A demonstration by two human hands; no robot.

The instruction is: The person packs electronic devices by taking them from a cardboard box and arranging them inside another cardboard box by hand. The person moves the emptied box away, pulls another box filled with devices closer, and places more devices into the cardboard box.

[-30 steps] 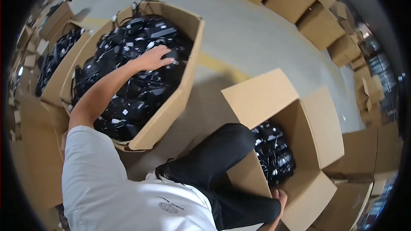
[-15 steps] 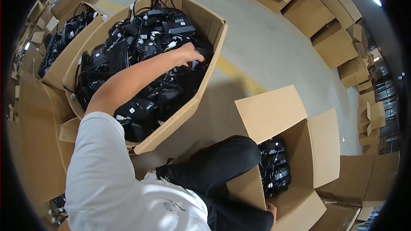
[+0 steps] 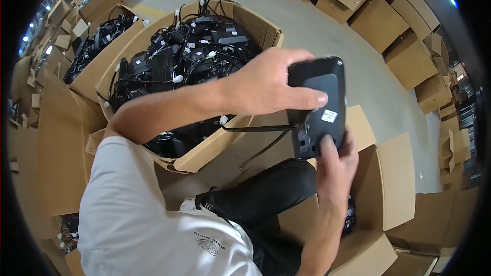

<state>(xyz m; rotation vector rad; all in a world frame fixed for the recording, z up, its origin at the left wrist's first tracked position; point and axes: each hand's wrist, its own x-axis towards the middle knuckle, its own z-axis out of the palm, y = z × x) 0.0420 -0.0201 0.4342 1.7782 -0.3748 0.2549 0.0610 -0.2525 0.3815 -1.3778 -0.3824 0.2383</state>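
Black plastic forms the housing of the flat rectangular device [image 3: 318, 105], which is held in the air in front of the person, above the lap and between the two cardboard boxes. Its long axis runs near vertical in the head view, tilted slightly. The left hand [image 3: 266, 88] is closed over the upper left edge, thumb across the front face. The right hand [image 3: 335, 166] comes up from below and grips the lower end, fingers on the bottom corner. Both hands touch the device; neither is nearer. A black cable [image 3: 255, 129] trails from its lower left toward the large open box [image 3: 204, 151] filled with similar black units, which lies to the person's left. The second open box [image 3: 394, 184] sits at lower right.
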